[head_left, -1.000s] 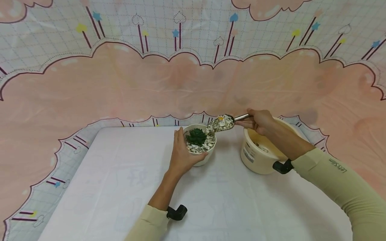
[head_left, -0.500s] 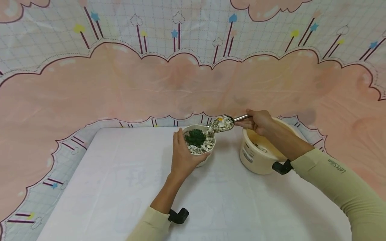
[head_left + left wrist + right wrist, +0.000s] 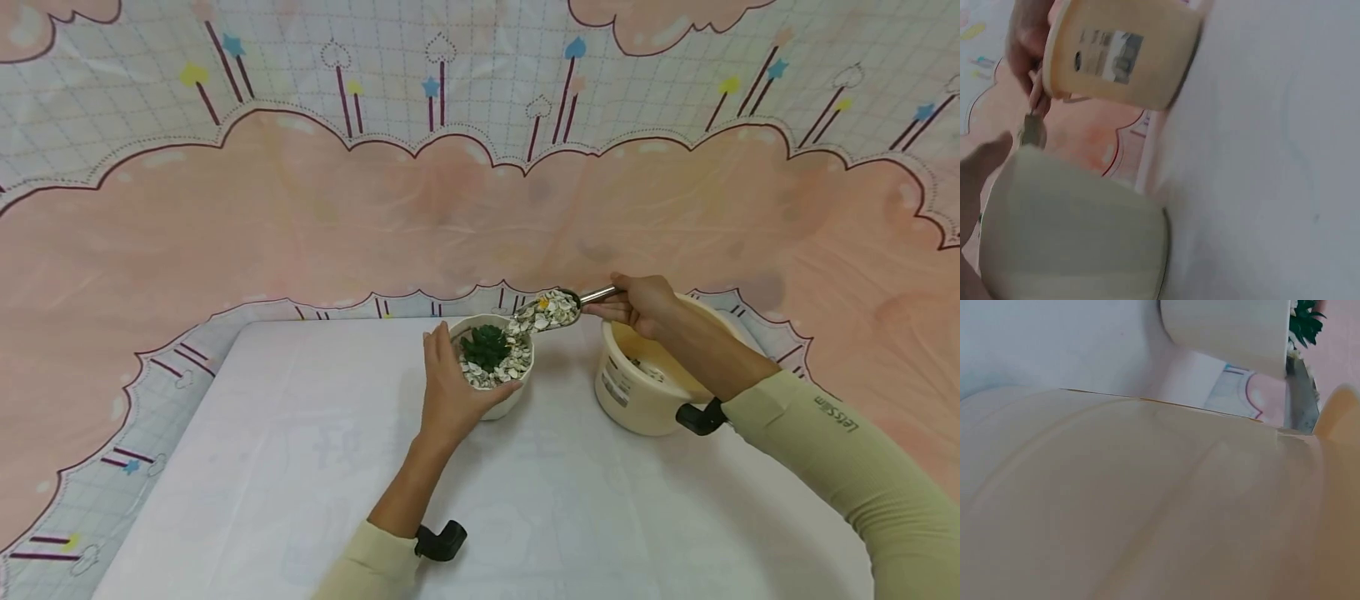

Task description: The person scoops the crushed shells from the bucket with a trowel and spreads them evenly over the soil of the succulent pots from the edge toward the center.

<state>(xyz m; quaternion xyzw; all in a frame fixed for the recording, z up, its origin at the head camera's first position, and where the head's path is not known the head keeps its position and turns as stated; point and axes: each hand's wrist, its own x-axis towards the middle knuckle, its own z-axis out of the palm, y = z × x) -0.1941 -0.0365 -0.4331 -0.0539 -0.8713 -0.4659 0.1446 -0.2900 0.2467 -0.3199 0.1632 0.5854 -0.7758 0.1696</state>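
Observation:
My left hand (image 3: 453, 400) grips a white plant pot (image 3: 510, 406) by its side, fingers along the left and thumb at the front rim. Inside the pot a dark green succulent (image 3: 484, 347) stands among pale stone chips (image 3: 491, 377). My right hand (image 3: 641, 304) holds a small metal scoop (image 3: 600, 294) by its handle. The scoop is heaped with pale chips (image 3: 551, 310), one of them orange, and its tip lies over the pot's right rim. In the left wrist view the pot (image 3: 1079, 231) hides most of the scoop (image 3: 1034, 130).
Below my right forearm, a cream bucket (image 3: 630, 404) with a printed label stands to the right of the pot, some chips at its bottom. Both stand on a white table (image 3: 300, 467). Behind it hangs a pink patterned cloth (image 3: 375, 217).
The chips on the scoop have shifted slightly, the orange one moving toward the tip. My left hand and the pot have shifted very slightly left and down in the view.

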